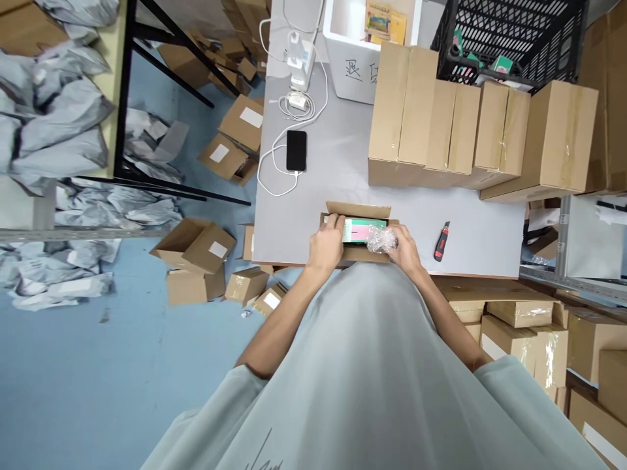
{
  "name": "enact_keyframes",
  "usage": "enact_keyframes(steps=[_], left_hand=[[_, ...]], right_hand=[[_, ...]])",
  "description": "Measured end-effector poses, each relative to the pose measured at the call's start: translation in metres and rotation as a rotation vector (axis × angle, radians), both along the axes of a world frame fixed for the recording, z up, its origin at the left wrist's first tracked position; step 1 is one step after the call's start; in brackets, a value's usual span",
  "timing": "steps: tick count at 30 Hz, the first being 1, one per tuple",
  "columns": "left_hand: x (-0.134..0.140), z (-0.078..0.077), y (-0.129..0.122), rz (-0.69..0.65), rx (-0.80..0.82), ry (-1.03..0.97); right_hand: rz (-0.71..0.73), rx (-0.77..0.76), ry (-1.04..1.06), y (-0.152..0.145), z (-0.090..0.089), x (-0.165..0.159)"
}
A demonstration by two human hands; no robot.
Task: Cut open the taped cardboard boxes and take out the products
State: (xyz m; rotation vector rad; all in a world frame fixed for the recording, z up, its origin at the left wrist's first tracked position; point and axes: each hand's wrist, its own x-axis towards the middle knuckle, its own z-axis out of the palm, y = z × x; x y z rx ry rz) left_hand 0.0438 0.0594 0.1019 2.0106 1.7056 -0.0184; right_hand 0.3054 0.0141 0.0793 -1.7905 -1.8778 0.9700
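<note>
At the front edge of the table sits an open cardboard carton (358, 210) with its flaps raised. Inside it lies a green and pink box (361, 231). My left hand (326, 245) is closed at the left end of that box, its fingers reaching over the carton's side. A crumpled piece of clear bubble wrap (381, 239) covers the right end of the box. My right hand (405, 249) pinches the bubble wrap from the right; its fingertips are partly hidden behind it. To the right, a red and black box cutter (441, 241) rests on the table.
Several closed cartons (421, 117) stand in a row at the back right, before a black crate (509, 39). A white bin (350, 72), a phone (296, 151) and white cables (279, 192) occupy the table's left and back. Cartons (196, 254) litter the floor at left.
</note>
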Motion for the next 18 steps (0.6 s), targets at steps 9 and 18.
enact_keyframes(steps=[9, 18], left_hand=[[-0.066, 0.079, -0.022, 0.352, 0.185, -0.141], [-0.072, 0.095, -0.035, 0.542, 0.124, -0.505]], right_hand=[[-0.022, 0.095, -0.056, 0.006, 0.047, 0.003], [0.174, -0.253, -0.320, 0.031, 0.051, -0.056]])
